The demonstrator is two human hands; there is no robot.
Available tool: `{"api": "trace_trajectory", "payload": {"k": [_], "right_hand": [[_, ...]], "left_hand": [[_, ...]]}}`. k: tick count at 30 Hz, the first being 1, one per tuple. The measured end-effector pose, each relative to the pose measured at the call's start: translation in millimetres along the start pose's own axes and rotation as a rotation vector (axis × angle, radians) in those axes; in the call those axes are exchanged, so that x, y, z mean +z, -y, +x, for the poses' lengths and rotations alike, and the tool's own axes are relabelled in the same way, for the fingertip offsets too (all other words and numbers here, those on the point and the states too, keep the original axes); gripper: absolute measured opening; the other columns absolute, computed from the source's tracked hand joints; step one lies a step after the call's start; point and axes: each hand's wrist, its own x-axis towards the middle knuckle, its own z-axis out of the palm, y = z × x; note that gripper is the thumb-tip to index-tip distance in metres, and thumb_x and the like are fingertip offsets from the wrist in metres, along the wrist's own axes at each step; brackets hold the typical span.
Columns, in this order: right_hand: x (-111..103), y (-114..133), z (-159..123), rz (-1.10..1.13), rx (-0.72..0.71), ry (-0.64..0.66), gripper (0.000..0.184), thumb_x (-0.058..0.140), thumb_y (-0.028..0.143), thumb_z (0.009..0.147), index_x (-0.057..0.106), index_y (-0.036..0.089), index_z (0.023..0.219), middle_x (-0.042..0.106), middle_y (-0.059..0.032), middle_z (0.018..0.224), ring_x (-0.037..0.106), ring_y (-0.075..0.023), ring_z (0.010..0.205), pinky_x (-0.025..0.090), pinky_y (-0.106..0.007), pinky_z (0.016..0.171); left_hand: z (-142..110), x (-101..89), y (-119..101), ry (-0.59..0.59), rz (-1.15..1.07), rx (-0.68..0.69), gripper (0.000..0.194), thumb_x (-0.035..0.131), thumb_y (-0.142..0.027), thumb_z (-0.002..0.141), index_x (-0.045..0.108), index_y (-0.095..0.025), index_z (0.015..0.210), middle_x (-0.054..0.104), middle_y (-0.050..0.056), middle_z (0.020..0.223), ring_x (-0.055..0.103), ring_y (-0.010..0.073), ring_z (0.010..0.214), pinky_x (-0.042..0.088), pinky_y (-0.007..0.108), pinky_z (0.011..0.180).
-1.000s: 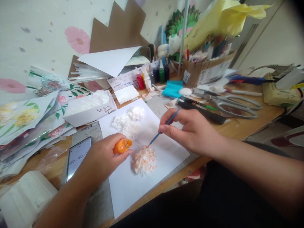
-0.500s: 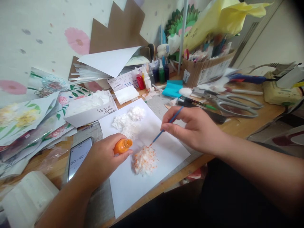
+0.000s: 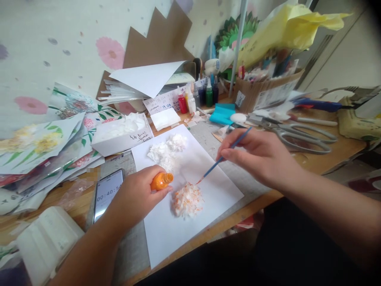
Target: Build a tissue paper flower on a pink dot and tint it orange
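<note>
My left hand (image 3: pixel 143 192) is closed around a small orange paint bottle (image 3: pixel 161 181), its uncapped neck tilted toward the right. A blue-handled paintbrush (image 3: pixel 228 155) is pinched between the fingers of my right hand (image 3: pixel 253 153). The brush's reddish-orange tip points down at the upper right edge of a fluffy white paper flower (image 3: pixel 188 200); whether it touches cannot be made out. Orange marks speckle that flower's petal ends. It lies on a white sheet of paper (image 3: pixel 166 246). Plain white paper flowers (image 3: pixel 169 153) sit on the sheet's far part.
A phone (image 3: pixel 108 192) showing a running timer lies left of my left hand. Beyond it stands a white box (image 3: pixel 122 137) of white paper pieces. Several paint bottles (image 3: pixel 209 93), large scissors (image 3: pixel 306 137) and a cardboard box (image 3: pixel 268 91) stand or lie behind and to the right.
The whole view has shifted, so things appear a little farther right. The brush tip has lifted slightly away from the flower's top toward its right side. Both hands keep their hold.
</note>
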Motion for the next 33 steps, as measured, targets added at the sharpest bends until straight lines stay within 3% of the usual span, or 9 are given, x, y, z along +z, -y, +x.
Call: {"api": "trace_trajectory", "payload": {"k": [19,26,33], "right_hand": [[-3.0,2.5,-3.1,-0.052,0.013,0.065,0.007,0.059,0.021,0.076,0.061,0.020,0.070,0.067,-0.0005,0.067,0.061,-0.0149,0.065,0.047,-0.028,0.062],[-2.6,2.7,-4.6,0.074,0.019,0.108,0.008,0.058,0.021,0.078,0.059,0.020,0.070,0.067,0.0005,0.068,0.062,-0.0144,0.065,0.049,-0.028,0.064],[0.0,4.6,-5.5,0.048,0.008,0.122,0.008,0.058,0.021,0.077,0.059,0.020,0.070,0.067,-0.0003,0.068,0.062,-0.0149,0.066,0.048,-0.028,0.063]], "left_hand": [[-2.7,-1.2,-1.5,0.015,-0.014,0.000,0.024,0.051,-0.047,0.077,0.053,-0.023,0.078,0.058,-0.004,0.071,0.050,0.0145,0.065,0.034,0.026,0.058],[-2.2,-0.6,-1.1,-0.003,0.000,0.006,0.023,0.052,-0.046,0.077,0.055,-0.023,0.079,0.059,-0.004,0.071,0.050,0.0148,0.065,0.034,0.026,0.057],[-2.8,-0.5,-1.3,-0.024,-0.012,0.015,0.022,0.053,-0.045,0.076,0.057,-0.023,0.079,0.060,-0.003,0.071,0.051,0.0151,0.064,0.034,0.026,0.057]]}}
